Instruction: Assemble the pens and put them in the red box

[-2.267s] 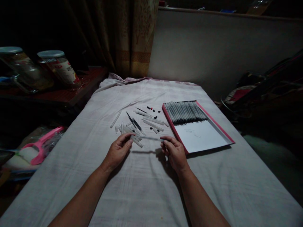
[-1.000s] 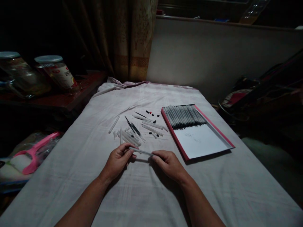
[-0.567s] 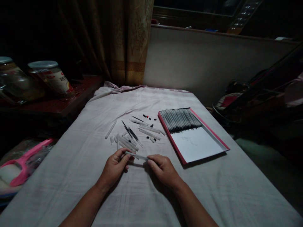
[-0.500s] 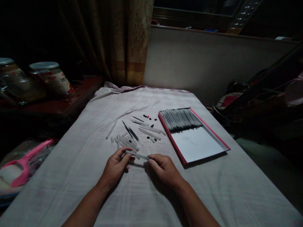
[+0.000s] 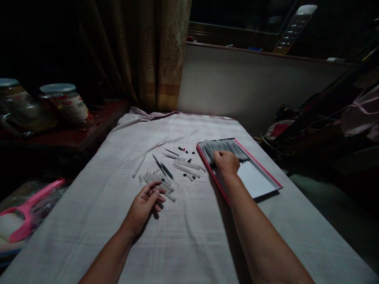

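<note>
My right hand (image 5: 227, 161) is over the red-edged box lid (image 5: 281, 184), fingers closed at the left end of a packed row of pens (image 5: 232, 146). A pale translucent pen appears pinched in it, though my fingers hide most of it and it blends with the row. My left hand (image 5: 148, 203) hovers just above the cloth, fingers loosely apart and holding nothing. Just beyond it lie scattered clear pen barrels (image 5: 187, 170), dark refills (image 5: 166, 169) and several small black caps (image 5: 185, 175).
A pale checked cloth (image 5: 183, 244) covers the table. On a red-brown side table at left stand jars (image 5: 66, 104). Pink-handled scissors-like item (image 5: 32, 205) lies low on the left. A curtain (image 5: 162, 59) hangs behind, and a bottle (image 5: 293, 31) leans on the sill.
My right hand has moved right and away from me, from the pen held between both hands to the row in the box lid. My left hand has let go and stays near its place.
</note>
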`<state>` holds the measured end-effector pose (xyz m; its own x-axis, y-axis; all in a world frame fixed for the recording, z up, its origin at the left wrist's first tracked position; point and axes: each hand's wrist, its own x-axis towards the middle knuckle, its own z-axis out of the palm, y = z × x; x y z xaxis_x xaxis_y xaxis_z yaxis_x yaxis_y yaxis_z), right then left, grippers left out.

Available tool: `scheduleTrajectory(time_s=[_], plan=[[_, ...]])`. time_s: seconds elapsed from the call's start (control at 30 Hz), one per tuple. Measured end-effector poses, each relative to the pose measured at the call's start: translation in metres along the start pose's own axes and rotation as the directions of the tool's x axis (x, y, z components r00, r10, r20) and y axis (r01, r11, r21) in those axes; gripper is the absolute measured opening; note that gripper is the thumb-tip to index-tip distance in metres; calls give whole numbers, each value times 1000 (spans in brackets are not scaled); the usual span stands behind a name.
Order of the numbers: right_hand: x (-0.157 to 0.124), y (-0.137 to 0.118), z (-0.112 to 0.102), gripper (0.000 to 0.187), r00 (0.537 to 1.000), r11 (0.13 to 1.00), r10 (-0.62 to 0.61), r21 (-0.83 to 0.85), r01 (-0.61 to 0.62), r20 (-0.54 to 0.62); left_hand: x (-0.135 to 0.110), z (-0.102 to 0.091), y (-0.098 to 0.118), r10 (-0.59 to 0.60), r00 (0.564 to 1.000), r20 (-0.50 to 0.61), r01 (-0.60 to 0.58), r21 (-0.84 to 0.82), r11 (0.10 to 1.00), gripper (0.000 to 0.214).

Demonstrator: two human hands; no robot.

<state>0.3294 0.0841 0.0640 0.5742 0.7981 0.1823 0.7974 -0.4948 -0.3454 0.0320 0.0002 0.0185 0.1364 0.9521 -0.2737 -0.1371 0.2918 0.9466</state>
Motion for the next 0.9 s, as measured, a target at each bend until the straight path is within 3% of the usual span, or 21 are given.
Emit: scheduleTrajectory(time_s=[0.2, 0.33, 0.47, 0.57, 0.67, 0.9], plan=[[-1, -10, 14, 38, 999, 995, -47, -90, 48, 14, 2, -1, -1, 6, 1000, 8, -6, -2, 1000, 62], [-5, -8, 11, 39, 992, 982, -125, -146, 122, -7, 1, -1, 1, -10, 1000, 14, 10, -14, 1000, 63], [-18, -12, 5, 36, 966, 964, -256, -81, 253, -26, 0, -1, 3, -22, 1000, 18, 23, -19, 1000, 65], [-33, -21, 6, 32, 902, 907, -408, -51, 418, 143, 0, -1, 3, -15, 1000, 16, 16, -16, 1000, 63], [-45, -29, 10, 29, 831, 855, -438, -125, 503, 343, -1, 0, 4, -11, 1000, 18, 11, -14, 1000, 61], [-50, -35, 16, 26, 812, 834, -426, -174, 523, 400, -2, 0, 5, -16, 999, 34, 16, -17, 1000, 57]])
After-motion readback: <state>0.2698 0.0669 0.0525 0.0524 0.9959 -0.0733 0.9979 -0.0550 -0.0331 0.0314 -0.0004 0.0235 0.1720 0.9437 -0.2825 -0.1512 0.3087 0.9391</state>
